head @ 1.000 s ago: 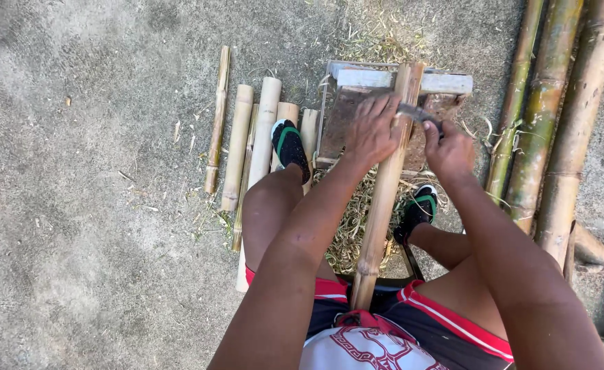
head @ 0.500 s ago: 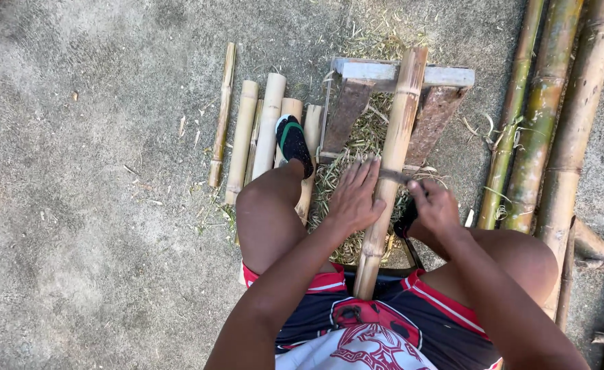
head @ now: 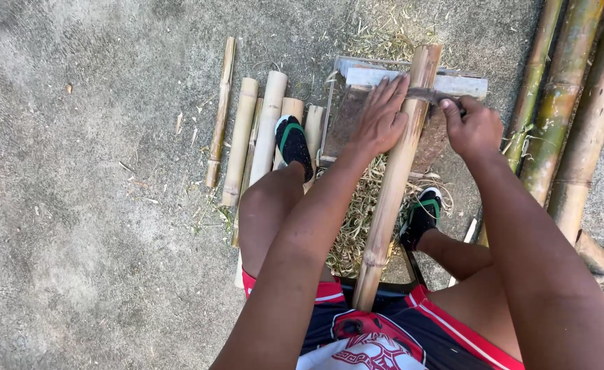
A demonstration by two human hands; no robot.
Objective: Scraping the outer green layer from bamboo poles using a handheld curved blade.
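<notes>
A long pale bamboo pole [head: 392, 185] runs from my lap up onto a low wooden block stand [head: 461, 85]. My left hand [head: 381, 115] lies flat on the pole's upper part, fingers spread over the blade's left end. My right hand [head: 472, 126] is closed on the handle of a scraping blade [head: 425, 94] that crosses the pole near its top. Dry bamboo shavings [head: 357, 212] are heaped under the pole between my feet.
Several cut bamboo pieces [head: 268, 130] lie side by side on the concrete at the left, my left foot in a black shoe [head: 294, 142] resting on them. Thick green bamboo poles [head: 562, 103] lie along the right edge. My right foot [head: 422, 214] is near the shavings.
Both hands slid down the pole toward my body with the blade, then moved back up to the top of the pole near the stand.
</notes>
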